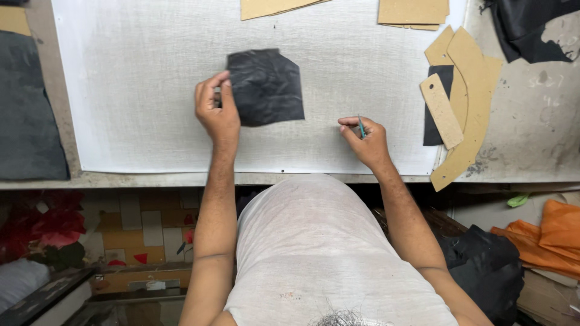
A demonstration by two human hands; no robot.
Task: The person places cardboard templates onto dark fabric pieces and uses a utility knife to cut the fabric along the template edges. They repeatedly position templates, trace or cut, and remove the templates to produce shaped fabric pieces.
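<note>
- nearest the camera: the person's head and a white shirt [314, 241], both forearms reaching forward over the table edge.
- black piece [266, 87]: a cut panel of thin, creased black material, straight sides with clipped upper corners, lying flat on the white sheet, left of centre.
- left hand [216, 111]: thumb and fingers pinched on the panel's left edge, holding it in place; the rest of the panel lies free.
- right hand [365, 139]: closed narrowly around a slim teal tool [360, 127], pen-like, tip up; it rests on the sheet, well apart from the panel.
- handling, as judged: light, limp and soft, wrinkles readily, not fragile; likely to slide on the sheet unless pinned. best taken at an edge or corner, as the left hand does.
- surface: a white woven sheet [139, 90] covers most of the table [531, 139], whose bare top at right is worn and stained.
- on the table: tan card templates [468, 90] stacked at right over a dark strip, more tan card [414, 12] at the far edge, dark fabric [27, 115] at left, black material [531, 27] in the far right corner.
- room: below the table edge, orange fabric [553, 235] and black cloth at right, red scraps and a tiled floor at left.
</note>
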